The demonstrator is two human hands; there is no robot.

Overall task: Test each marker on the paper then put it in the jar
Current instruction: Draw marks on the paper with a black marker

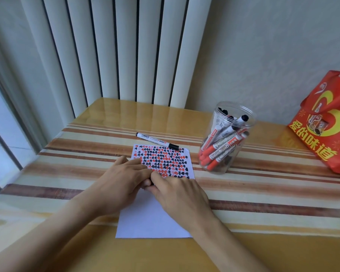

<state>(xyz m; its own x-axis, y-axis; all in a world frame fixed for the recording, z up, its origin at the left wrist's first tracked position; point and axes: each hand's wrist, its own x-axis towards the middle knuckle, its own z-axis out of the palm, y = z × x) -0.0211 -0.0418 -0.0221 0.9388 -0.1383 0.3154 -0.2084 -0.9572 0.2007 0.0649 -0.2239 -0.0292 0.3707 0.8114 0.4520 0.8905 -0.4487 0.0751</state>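
"WHITEBOARD" markers [222, 148] in jar [227, 138]; both hands [124, 181] together, seemingly pinching something dark over paper [155, 214].

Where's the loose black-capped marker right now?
In the head view, the marker lies flat on the table, just beyond the paper's far edge, left of the jar.

Your paper [155, 218] lies on the table [263, 193] near its front edge, and both your hands, left hand [124, 179] and right hand [181, 195], rest on its middle, touching each other. A marker [157, 141] lies just behind the paper's far edge. The jar [227, 138] stands to the paper's right with markers inside. A bag [326, 122] sits at the table's far right edge.
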